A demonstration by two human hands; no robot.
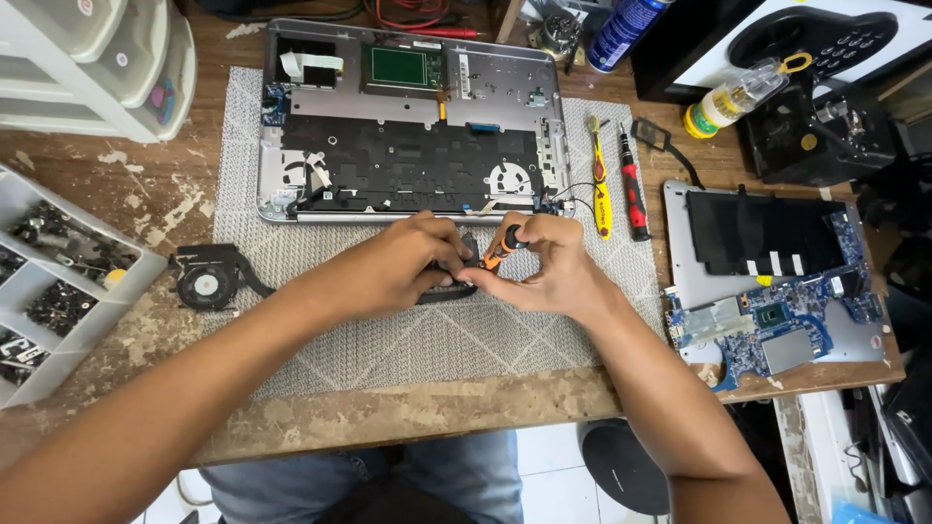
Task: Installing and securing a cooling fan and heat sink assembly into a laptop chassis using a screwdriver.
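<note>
Left hand [403, 264] closed around a small dark part [449, 283] near the middle of the grey mat [388, 340]. Right hand [544, 267] gripping an orange-and-black screwdriver [503, 246], tip down on that part. Just beyond, opened laptop shell [408, 126]; left, black fan [209, 281]; right, blue circuit board [777, 320].

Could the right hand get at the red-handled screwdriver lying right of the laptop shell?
Probably yes. The red screwdriver lies uncovered on the mat, just beyond the right hand, with only the yellow tool beside it. But the hand is pinching a small orange screwdriver, so it would need to free itself first.
</note>
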